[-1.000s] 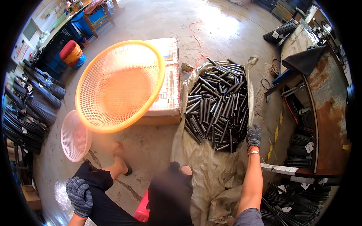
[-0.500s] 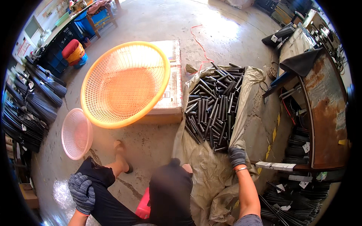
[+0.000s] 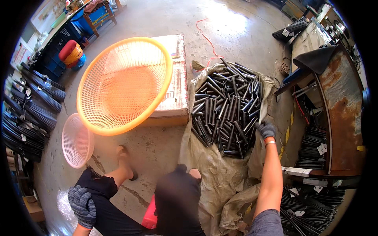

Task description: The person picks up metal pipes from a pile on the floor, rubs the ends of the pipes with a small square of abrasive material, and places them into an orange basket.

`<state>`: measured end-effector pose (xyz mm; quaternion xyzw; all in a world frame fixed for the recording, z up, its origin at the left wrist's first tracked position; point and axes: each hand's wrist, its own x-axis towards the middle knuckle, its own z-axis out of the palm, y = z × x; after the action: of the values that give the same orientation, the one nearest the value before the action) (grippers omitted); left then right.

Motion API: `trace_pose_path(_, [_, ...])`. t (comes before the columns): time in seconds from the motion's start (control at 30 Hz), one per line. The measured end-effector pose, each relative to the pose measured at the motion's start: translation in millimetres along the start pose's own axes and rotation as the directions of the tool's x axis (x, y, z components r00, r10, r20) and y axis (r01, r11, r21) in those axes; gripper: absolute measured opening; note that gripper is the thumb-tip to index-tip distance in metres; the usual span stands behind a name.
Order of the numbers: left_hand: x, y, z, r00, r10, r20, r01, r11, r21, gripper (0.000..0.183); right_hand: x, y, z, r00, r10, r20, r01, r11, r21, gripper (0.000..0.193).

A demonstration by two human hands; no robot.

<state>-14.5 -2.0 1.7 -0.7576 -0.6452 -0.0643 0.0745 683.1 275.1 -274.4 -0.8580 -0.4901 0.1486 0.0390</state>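
Note:
In a dark knit glove, my right hand [image 3: 267, 131] is closed on the right edge of a beige woven sack [image 3: 214, 169]. Short black tubes [image 3: 226, 112] lie piled at all angles in the sack's open mouth, laid bare by the drawn-back edge. My gloved left hand [image 3: 82, 206] rests on my left knee with its fingers laid over the dark trouser cloth, and nothing shows in it.
An orange plastic basket [image 3: 126, 84] leans on a cardboard box [image 3: 179, 78] left of the sack. Beside it stands a smaller pink basket [image 3: 77, 141]. Bundles of black tubing [image 3: 35, 106] line the left side. A rusty metal panel [image 3: 340, 114] stands at the right.
My right hand has moved right and away from me, drawing the sack's edge outward and uncovering more tubes. My left hand stays on the knee.

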Motion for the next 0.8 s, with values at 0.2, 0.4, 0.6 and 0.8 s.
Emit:
trace_pose_path(0.2, [11, 2, 5, 0.997, -0.009, 0.079, 0.009, 1.0, 0.008, 0.014, 91, 41, 21, 0.923, 0.241, -0.3, -0.126, 0.926, 0.356, 0.07])
trace_pose_path(0.4, [5, -8, 7, 0.991, -0.053, 0.123, 0.042, 0.995, 0.088, 0.015, 148, 81, 31, 0.988, 0.151, -0.015, -0.137, 0.93, 0.341, 0.063])
trace_pose_path(0.6, [8, -5, -12, 0.968, -0.105, 0.227, 0.074, 0.987, 0.141, 0.017, 152, 38, 80, 0.915, 0.116, -0.387, -0.088, 0.992, 0.089, 0.069])
trace_pose_path(0.8, [-6, -15, 2, 0.95, -0.182, 0.254, 0.149, 0.978, 0.145, 0.019, 230, 114, 102, 0.955, 0.265, -0.133, -0.212, 0.923, 0.323, 0.043])
